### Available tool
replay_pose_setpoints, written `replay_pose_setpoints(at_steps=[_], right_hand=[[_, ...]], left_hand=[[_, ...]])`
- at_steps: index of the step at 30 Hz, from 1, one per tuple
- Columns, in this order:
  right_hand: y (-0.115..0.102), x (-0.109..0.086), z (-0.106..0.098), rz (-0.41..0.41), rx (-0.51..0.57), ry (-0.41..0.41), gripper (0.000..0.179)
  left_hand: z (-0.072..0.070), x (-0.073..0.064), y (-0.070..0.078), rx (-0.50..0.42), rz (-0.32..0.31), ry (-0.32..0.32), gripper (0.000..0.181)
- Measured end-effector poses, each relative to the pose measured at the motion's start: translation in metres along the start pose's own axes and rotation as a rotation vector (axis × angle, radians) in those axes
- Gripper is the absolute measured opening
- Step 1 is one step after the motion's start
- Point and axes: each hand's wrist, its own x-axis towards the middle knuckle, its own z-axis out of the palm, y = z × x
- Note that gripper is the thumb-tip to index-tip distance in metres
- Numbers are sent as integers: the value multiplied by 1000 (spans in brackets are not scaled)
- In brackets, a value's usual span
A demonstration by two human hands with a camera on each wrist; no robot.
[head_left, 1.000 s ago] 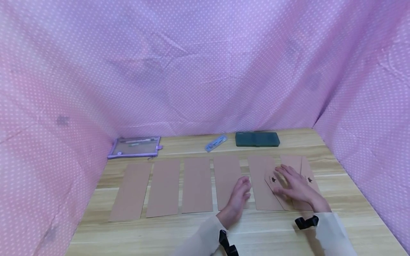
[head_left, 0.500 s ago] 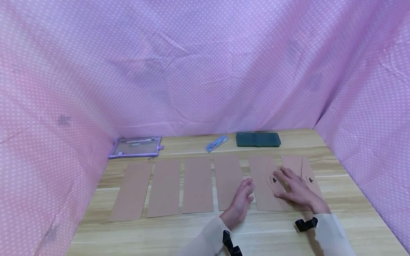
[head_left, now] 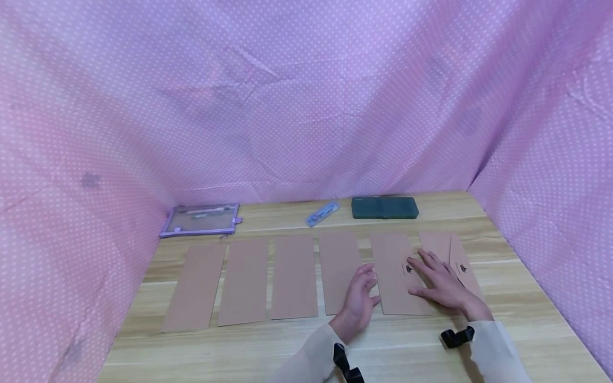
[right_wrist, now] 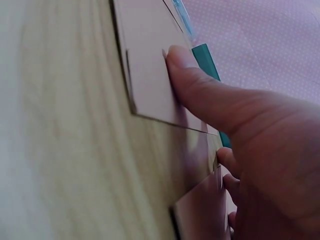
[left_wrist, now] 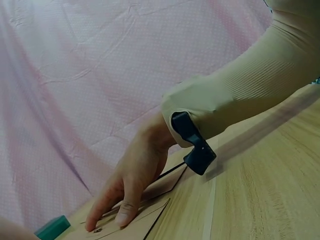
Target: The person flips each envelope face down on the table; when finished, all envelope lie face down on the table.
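Brown kraft envelopes lie in a row across the wooden table. In the head view my right hand [head_left: 442,284], fingers spread, rests on the right side of one envelope [head_left: 389,276], beside a small black crown print. Its thumb touches that paper in the right wrist view, where the envelope [right_wrist: 145,60] has a flat lower edge. The rightmost envelope [head_left: 433,242], also crown-printed, lies partly under this hand. My left hand [head_left: 356,306] stands on its side at the first envelope's left edge, fingers loosely bent, holding nothing. It overlaps the neighbouring envelope [head_left: 339,266].
More envelopes [head_left: 294,276] lie to the left. Along the back are a purple-edged zip pouch [head_left: 201,219] with pens inside, a small blue packet [head_left: 323,214] and a dark green case [head_left: 384,208]. A pink dotted curtain [head_left: 306,106] surrounds the table.
The flap under my right hand, its slanted edge distinct before, now lies flatter against the envelope. My right fingers have shifted slightly left, and my left hand has moved a little right.
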Motion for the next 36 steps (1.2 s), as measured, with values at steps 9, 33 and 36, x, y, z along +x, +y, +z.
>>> replay_pose_setpoints(at_steps=[9,33,36], right_hand=[[-1,0,0,9,-5,-9,74],[-26,-1,-9,-58,96,8,58],[-30,-1,-8,-50,126,-4,58]], left_hand=[[-3,1,2,-56,-30,65,51],[7,-1,10,-39,16,4,56],[9,-2,14,-42,33,-10,56]])
